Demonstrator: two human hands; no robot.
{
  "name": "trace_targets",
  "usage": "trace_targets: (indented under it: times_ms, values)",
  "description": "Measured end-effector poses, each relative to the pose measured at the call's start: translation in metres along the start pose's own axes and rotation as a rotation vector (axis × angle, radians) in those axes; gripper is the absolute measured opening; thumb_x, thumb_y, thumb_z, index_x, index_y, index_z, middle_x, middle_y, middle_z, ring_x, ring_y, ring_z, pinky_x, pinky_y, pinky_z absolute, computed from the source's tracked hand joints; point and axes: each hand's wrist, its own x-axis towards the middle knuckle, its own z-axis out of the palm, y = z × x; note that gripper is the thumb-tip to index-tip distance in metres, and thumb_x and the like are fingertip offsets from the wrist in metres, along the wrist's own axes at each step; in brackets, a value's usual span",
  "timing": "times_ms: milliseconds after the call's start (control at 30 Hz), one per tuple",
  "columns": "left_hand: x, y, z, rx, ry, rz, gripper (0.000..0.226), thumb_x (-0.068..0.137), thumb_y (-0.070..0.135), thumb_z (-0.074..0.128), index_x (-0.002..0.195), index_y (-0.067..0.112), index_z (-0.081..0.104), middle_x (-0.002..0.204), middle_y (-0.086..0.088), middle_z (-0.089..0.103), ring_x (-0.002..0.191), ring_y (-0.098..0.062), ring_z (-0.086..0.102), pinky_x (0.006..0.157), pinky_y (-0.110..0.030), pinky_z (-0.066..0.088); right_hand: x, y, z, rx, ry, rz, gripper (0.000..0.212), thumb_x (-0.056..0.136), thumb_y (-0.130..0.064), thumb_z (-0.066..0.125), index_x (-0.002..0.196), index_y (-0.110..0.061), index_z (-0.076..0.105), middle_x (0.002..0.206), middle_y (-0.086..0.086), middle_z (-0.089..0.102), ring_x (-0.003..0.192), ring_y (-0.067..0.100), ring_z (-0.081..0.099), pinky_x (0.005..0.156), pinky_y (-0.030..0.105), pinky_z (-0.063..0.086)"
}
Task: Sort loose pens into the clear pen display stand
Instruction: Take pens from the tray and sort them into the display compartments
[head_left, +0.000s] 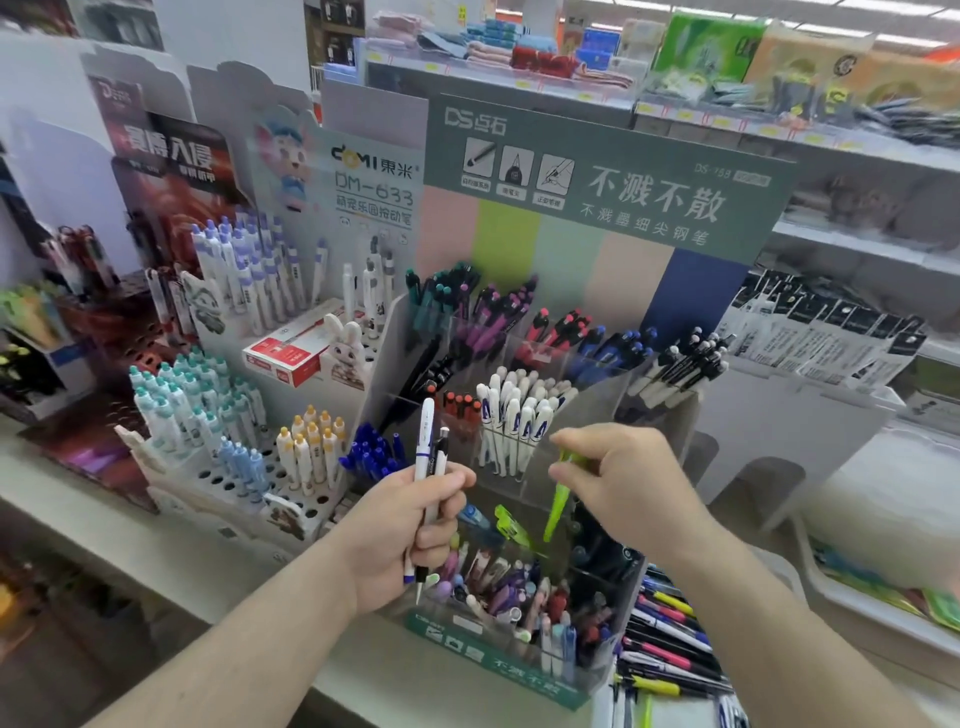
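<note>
We grip two white pens (430, 467) upright in our left hand (410, 525), fingers curled around them. Our right hand (618, 483) pinches a green pen (558, 501) between thumb and fingers, just above the clear display stand (519, 613). Its green header card (608, 176) reads "DS" and "不溅不散". A neighbouring card (374, 182) reads "DOMI 東米 DM-633". Loose pens (670, 644) lie right of the stand.
</note>
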Motion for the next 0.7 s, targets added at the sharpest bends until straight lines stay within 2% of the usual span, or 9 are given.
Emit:
trace_targets:
  times_ms: [100,233,367,500,600,633,700]
  values:
    - [0.001,0.0,0.003,0.003,-0.009,-0.007,0.01,0.1,0.01,0.047,0.104,0.004,0.054,0.064,-0.001,0.046,0.042,-0.007,0.03,0.036,-0.018,0.023,0.004,0.004,0.02,-0.164,-0.163,-0.08,0.03,0.095,-0.026,0.065,0.123,-0.016,0.07,0.111,0.002,0.07,0.105,0.021,0.065,0.097,0.032,0.049]
    - [0.0,0.002,0.007,0.01,-0.019,-0.006,0.011,0.1,0.01,0.048,0.105,0.003,0.055,0.063,-0.001,0.047,0.043,-0.007,0.03,0.038,-0.018,0.021,0.004,0.007,0.038,-0.459,-0.34,-0.155,0.036,0.1,-0.034,0.055,0.131,-0.018,0.061,0.113,0.004,0.069,0.107,0.028,0.059,0.095,0.037,0.047]
    - [-0.001,0.003,0.011,0.01,-0.036,-0.005,0.011,0.1,0.01,0.047,0.104,0.003,0.055,0.063,0.0,0.048,0.043,-0.007,0.03,0.039,-0.018,0.021,-0.002,0.001,0.047,-0.662,-0.316,-0.251,0.036,0.104,-0.039,0.042,0.134,-0.023,0.054,0.115,-0.001,0.07,0.108,0.03,0.054,0.083,0.037,0.034]
    - [-0.002,0.005,0.016,0.032,-0.052,-0.005,0.013,0.1,0.011,0.047,0.103,0.003,0.057,0.063,0.0,0.049,0.044,-0.007,0.031,0.04,-0.018,0.022,-0.006,-0.006,0.053,-0.708,-0.331,-0.257,0.04,0.105,-0.034,0.039,0.14,-0.017,0.046,0.115,0.002,0.07,0.109,0.032,0.052,0.086,0.041,0.034]
    - [-0.003,0.008,0.017,0.058,-0.063,0.004,0.017,0.101,0.013,0.046,0.104,0.003,0.059,0.064,0.0,0.05,0.045,-0.008,0.032,0.041,-0.019,0.023,-0.004,-0.011,0.043,-0.642,-0.378,-0.203,0.042,0.101,-0.037,0.043,0.14,-0.02,0.043,0.109,0.004,0.069,0.106,0.03,0.049,0.088,0.041,0.033]
    - [-0.003,0.009,0.018,0.072,-0.066,0.008,0.018,0.102,0.014,0.045,0.104,0.003,0.059,0.064,0.0,0.05,0.045,-0.008,0.032,0.041,-0.019,0.023,-0.004,-0.014,0.037,-0.519,-0.321,-0.184,0.037,0.099,-0.035,0.045,0.134,-0.022,0.048,0.102,0.002,0.069,0.1,0.028,0.051,0.086,0.039,0.037]
    - [-0.002,0.01,0.02,0.099,-0.076,0.012,0.02,0.103,0.016,0.044,0.106,0.004,0.06,0.064,0.001,0.05,0.046,-0.008,0.032,0.041,-0.019,0.024,-0.003,-0.022,0.022,-0.107,-0.126,-0.058,0.027,0.096,-0.028,0.052,0.119,-0.018,0.063,0.092,-0.002,0.071,0.088,0.02,0.059,0.082,0.035,0.048]
